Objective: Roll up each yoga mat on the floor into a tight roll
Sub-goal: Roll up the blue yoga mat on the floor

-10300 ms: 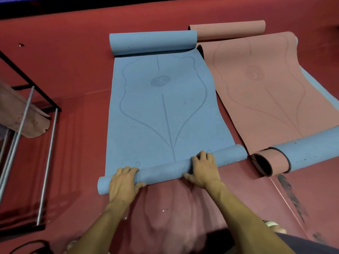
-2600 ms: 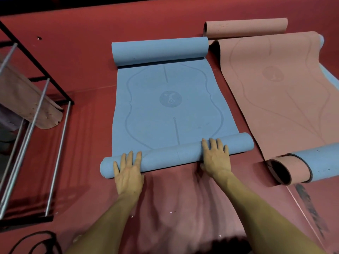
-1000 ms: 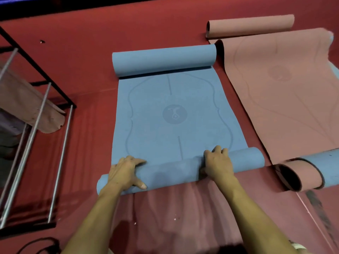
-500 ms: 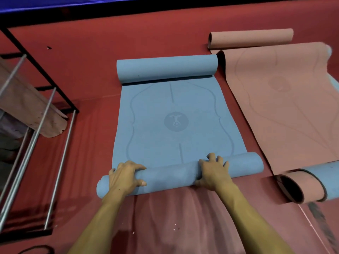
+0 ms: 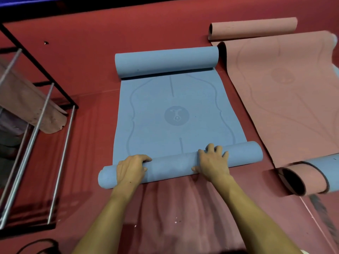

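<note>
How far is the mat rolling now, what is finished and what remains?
Finished: nothing; no mat is fully rolled. In hand: left hand and right hand grip the blue mat's near roll, roughly half still flat, its far end curled. Left: the pink mat, mostly flat, curled at both ends.

Black metal rack (image 5: pixel 36 114) at left on red floor (image 5: pixel 88 52), black cable (image 5: pixel 40 244) nearby.

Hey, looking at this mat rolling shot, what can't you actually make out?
- Pink mat, head view: right part cut off by the frame edge and blurred.
- Blue mat: its far end is curled over, hiding what's beneath.
- Left hand and right hand: palms hidden against the roll.
</note>
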